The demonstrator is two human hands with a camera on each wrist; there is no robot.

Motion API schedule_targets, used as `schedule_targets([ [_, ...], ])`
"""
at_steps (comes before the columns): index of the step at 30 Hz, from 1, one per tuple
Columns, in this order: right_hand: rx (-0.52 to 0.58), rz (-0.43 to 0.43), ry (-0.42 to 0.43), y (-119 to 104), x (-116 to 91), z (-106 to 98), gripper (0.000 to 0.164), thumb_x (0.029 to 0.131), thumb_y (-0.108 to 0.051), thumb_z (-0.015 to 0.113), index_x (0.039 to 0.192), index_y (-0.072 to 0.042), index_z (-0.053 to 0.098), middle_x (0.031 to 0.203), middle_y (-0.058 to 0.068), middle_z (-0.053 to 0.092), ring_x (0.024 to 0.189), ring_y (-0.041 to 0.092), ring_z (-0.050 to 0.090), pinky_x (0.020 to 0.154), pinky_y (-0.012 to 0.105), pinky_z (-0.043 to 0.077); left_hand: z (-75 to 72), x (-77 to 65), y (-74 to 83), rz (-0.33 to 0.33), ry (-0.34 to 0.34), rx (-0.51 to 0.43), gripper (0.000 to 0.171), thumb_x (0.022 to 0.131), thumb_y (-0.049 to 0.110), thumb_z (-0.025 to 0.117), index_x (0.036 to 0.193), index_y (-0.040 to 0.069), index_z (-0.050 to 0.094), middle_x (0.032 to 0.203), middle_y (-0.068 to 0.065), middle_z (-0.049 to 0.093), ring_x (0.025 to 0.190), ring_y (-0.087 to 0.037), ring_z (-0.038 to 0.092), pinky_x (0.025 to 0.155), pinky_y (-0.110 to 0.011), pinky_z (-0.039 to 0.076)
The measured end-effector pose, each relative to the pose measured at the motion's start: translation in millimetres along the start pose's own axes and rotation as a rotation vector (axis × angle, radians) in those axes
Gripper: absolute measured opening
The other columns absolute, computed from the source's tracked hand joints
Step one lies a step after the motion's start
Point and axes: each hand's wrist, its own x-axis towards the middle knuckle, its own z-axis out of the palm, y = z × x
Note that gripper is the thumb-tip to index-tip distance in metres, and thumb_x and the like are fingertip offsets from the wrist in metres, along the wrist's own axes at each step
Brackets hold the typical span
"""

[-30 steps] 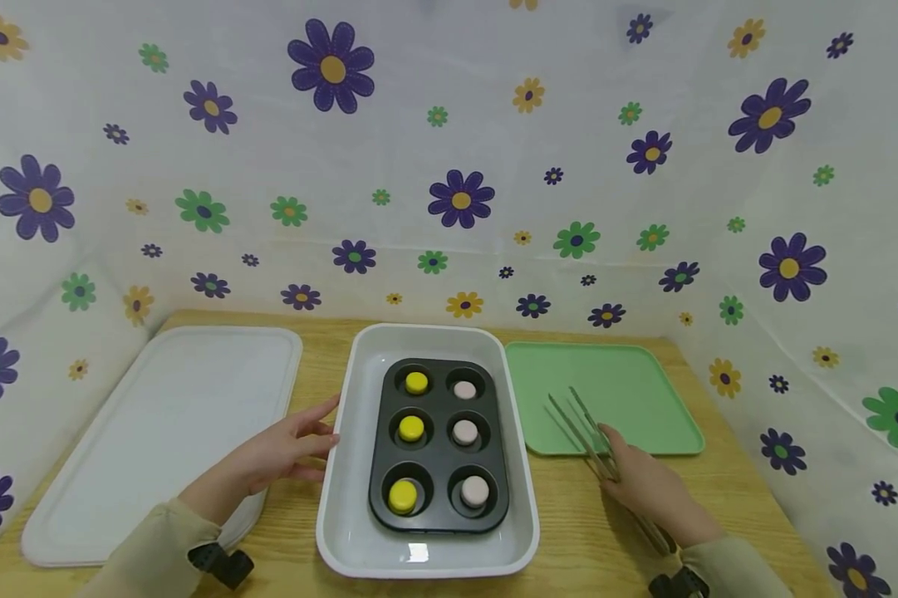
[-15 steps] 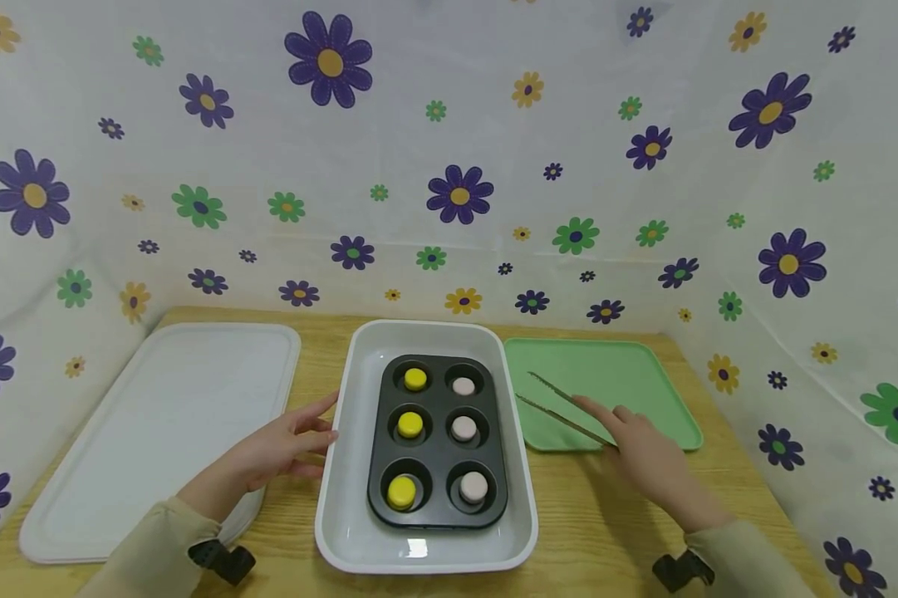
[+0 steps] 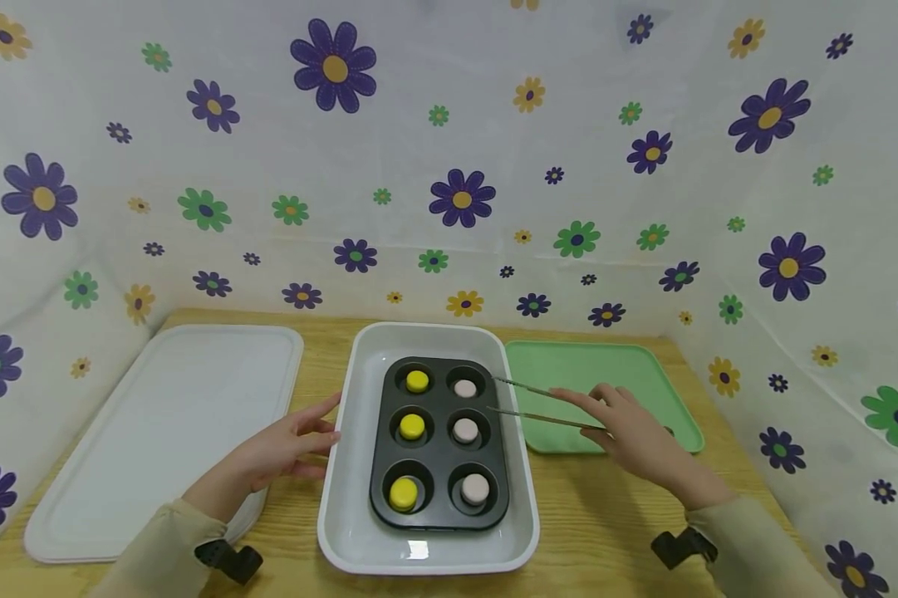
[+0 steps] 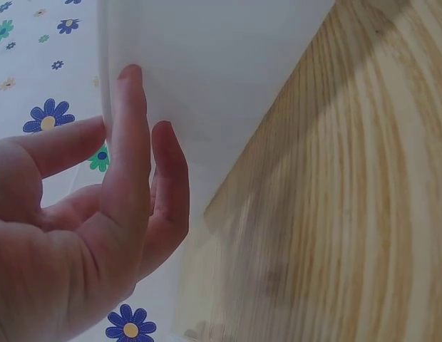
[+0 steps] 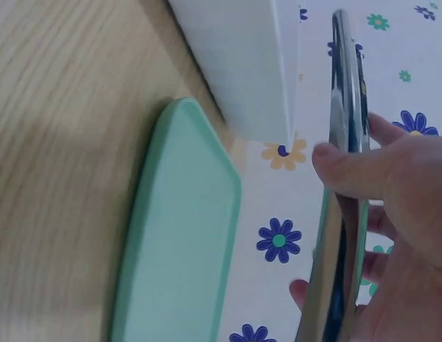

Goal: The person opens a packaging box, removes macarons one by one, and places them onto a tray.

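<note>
In the head view a white tub (image 3: 359, 531) holds a dark muffin tin (image 3: 439, 453) with a small round piece in each cup. The left column has yellow pieces (image 3: 412, 427), the right column pale pink ones (image 3: 466, 430). My left hand (image 3: 284, 453) touches the tub's left side with loosely spread fingers; the left wrist view shows those fingers (image 4: 132, 142) against the white wall. My right hand (image 3: 635, 436) holds metal tongs (image 3: 546, 419) by the arms, their tips spread above the tin's right edge. In the right wrist view, thumb and fingers grip the tongs (image 5: 348, 107).
A green tray (image 3: 583, 361) lies right of the tub, partly beneath the right hand and tongs. On the left lies a large white tray (image 3: 194, 399). A flower-printed cloth (image 3: 389, 133) stands behind and at both sides of the wooden table (image 3: 568, 540).
The right hand has lifted the tongs and swung their tips left, from over the green tray to over the muffin tin's right edge. The left hand stays at the tub.
</note>
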Motion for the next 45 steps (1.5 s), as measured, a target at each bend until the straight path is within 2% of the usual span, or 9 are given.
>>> schedule_targets([
  [8, 0.206, -0.093, -0.147, -6, 18, -12, 0.067, 0.088, -0.006, 0.073, 0.146, -0.032, 0.049, 0.094, -0.008, 0.049, 0.071, 0.003, 0.042, 0.059, 0.018, 0.041, -0.8, -0.3, -0.3, -0.001, 0.010, 0.002, 0.079, 0.100, 0.029, 0.059, 0.160, 0.017, 0.009, 0.138, -0.028, 0.038, 0.102, -0.020, 0.061, 0.082, -0.037, 0.061],
  [14, 0.252, -0.157, -0.226, -11, 31, -13, 0.061, 0.089, -0.007, 0.071, 0.143, -0.030, 0.053, 0.095, -0.008, 0.054, 0.070, 0.000, 0.044, 0.059, 0.018, 0.043, -1.0, -0.3, -1.6, 0.014, 0.001, -0.011, 0.079, 0.100, 0.028, 0.059, 0.160, 0.016, 0.009, 0.139, -0.030, 0.036, 0.104, -0.020, 0.061, 0.084, -0.039, 0.061],
  [19, 0.322, -0.215, -0.276, -12, 39, -11, 0.058, 0.092, -0.003, 0.067, 0.144, -0.022, 0.053, 0.097, -0.005, 0.065, 0.078, 0.001, 0.053, 0.063, 0.020, 0.050, 0.0, 0.3, -2.5, 0.019, -0.009, -0.023, 0.079, 0.100, 0.028, 0.059, 0.160, 0.014, 0.008, 0.140, -0.031, 0.035, 0.105, -0.020, 0.060, 0.085, -0.040, 0.060],
  [22, 0.359, -0.233, -0.308, -13, 44, -11, 0.056, 0.093, -0.002, 0.065, 0.145, -0.019, 0.052, 0.095, -0.006, 0.066, 0.077, 0.001, 0.054, 0.064, 0.020, 0.053, 0.3, -0.1, -2.8, 0.017, -0.009, -0.030, 0.080, 0.100, 0.028, 0.059, 0.160, 0.014, 0.008, 0.140, -0.031, 0.036, 0.105, -0.020, 0.060, 0.083, -0.039, 0.061],
  [29, 0.353, -0.285, -0.349, -14, 58, -15, 0.061, 0.085, 0.004, 0.065, 0.142, -0.017, 0.056, 0.086, -0.010, 0.065, 0.068, -0.002, 0.049, 0.054, 0.017, 0.043, -0.1, -1.8, -2.7, 0.021, -0.009, -0.041, 0.080, 0.100, 0.028, 0.059, 0.160, 0.017, 0.008, 0.138, -0.030, 0.038, 0.103, -0.019, 0.062, 0.081, -0.036, 0.061],
  [32, 0.359, -0.290, -0.370, -17, 64, -16, 0.063, 0.082, 0.005, 0.066, 0.140, -0.017, 0.058, 0.079, -0.012, 0.062, 0.064, -0.002, 0.046, 0.051, 0.015, 0.038, -0.4, -1.7, -3.4, 0.022, -0.011, -0.044, 0.080, 0.100, 0.028, 0.059, 0.160, 0.017, 0.008, 0.137, -0.030, 0.038, 0.102, -0.019, 0.062, 0.081, -0.036, 0.061],
  [36, 0.382, -0.280, -0.405, -23, 71, -16, 0.059, 0.082, 0.001, 0.071, 0.138, -0.017, 0.060, 0.083, -0.010, 0.067, 0.065, 0.000, 0.049, 0.054, 0.016, 0.041, -1.3, -3.1, -4.4, 0.021, -0.014, -0.055, 0.080, 0.100, 0.028, 0.059, 0.160, 0.017, 0.007, 0.142, -0.034, 0.037, 0.104, -0.020, 0.063, 0.082, -0.037, 0.061],
  [39, 0.387, -0.259, -0.435, -27, 76, -15, 0.056, 0.084, -0.011, 0.078, 0.137, -0.018, 0.061, 0.093, -0.008, 0.072, 0.069, 0.001, 0.053, 0.059, 0.018, 0.044, -1.7, -4.3, -5.1, 0.017, -0.014, -0.066, 0.081, 0.100, 0.029, 0.060, 0.160, 0.017, 0.007, 0.147, -0.036, 0.035, 0.107, -0.021, 0.064, 0.082, -0.038, 0.061],
  [45, 0.351, -0.209, -0.476, -36, 86, -12, 0.057, 0.084, -0.027, 0.080, 0.137, -0.022, 0.061, 0.092, -0.011, 0.070, 0.068, 0.000, 0.052, 0.060, 0.019, 0.043, -2.9, -4.1, -6.0, 0.010, -0.023, -0.064, 0.080, 0.100, 0.030, 0.059, 0.161, 0.020, 0.008, 0.145, -0.033, 0.045, 0.110, -0.025, 0.067, 0.082, -0.038, 0.061],
])
